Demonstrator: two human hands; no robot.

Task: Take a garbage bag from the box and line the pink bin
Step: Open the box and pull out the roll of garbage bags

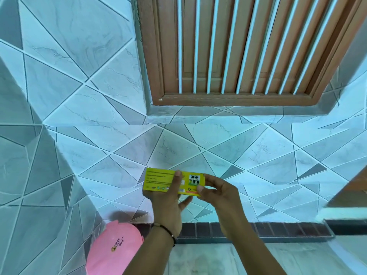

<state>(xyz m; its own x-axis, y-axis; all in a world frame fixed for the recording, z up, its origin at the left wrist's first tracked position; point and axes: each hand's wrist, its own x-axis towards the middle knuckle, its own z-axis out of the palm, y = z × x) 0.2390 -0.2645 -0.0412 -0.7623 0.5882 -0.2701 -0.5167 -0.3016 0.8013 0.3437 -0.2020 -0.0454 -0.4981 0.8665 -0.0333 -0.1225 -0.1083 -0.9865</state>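
A small yellow box (pixel 158 180) with printed text and pictures is held flat in front of me at mid-height. My left hand (pixel 167 203) grips it from below, thumb pressed on its face. My right hand (pixel 216 193) pinches the box's right end between thumb and fingers. The box looks closed; no bag is visible. The pink bin (pixel 114 249) stands on the floor at the lower left, in the wall corner, its lid down and partly hidden by my left forearm.
A tiled wall (pixel 79 96) with diagonal lines fills the view. A brown wooden window frame with white bars (pixel 238 56) sits above. A dark brick skirting (pixel 278 229) runs along the wall base, with pale floor (pixel 258 259) beneath.
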